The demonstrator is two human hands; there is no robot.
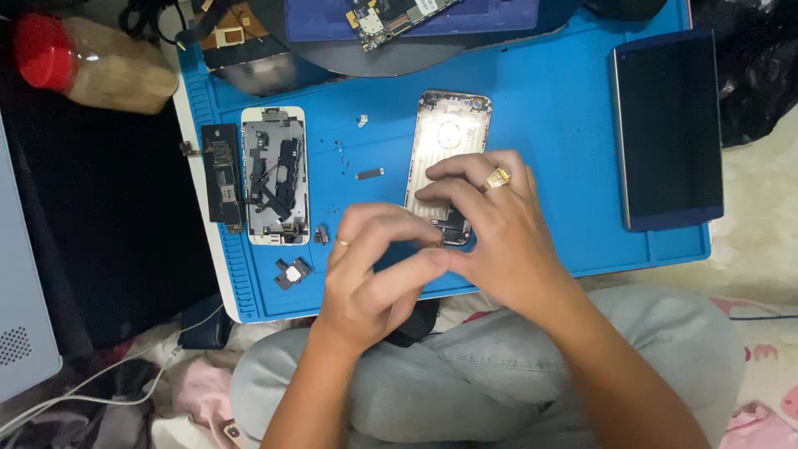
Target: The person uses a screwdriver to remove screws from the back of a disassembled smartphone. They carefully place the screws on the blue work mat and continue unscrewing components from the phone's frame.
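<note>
On the blue mat (pixel 565 125), left hand (pixel 374 266) and right hand (pixel 490 224) pinch the phone shell (pixel 449 137)

I saw bare forearms with no sleeves. The right hand (pixel 490 237) wore a chunky gold ring with a square face, the left hand (pixel 374 266) a thin gold band. Light blue-grey jeans (pixel 515 374), faded and creased, covered both legs.

Blue work mat (pixel 565 100) over pale patterned bedding (pixel 761 249); dark surface (pixel 116 233) at left.
</note>
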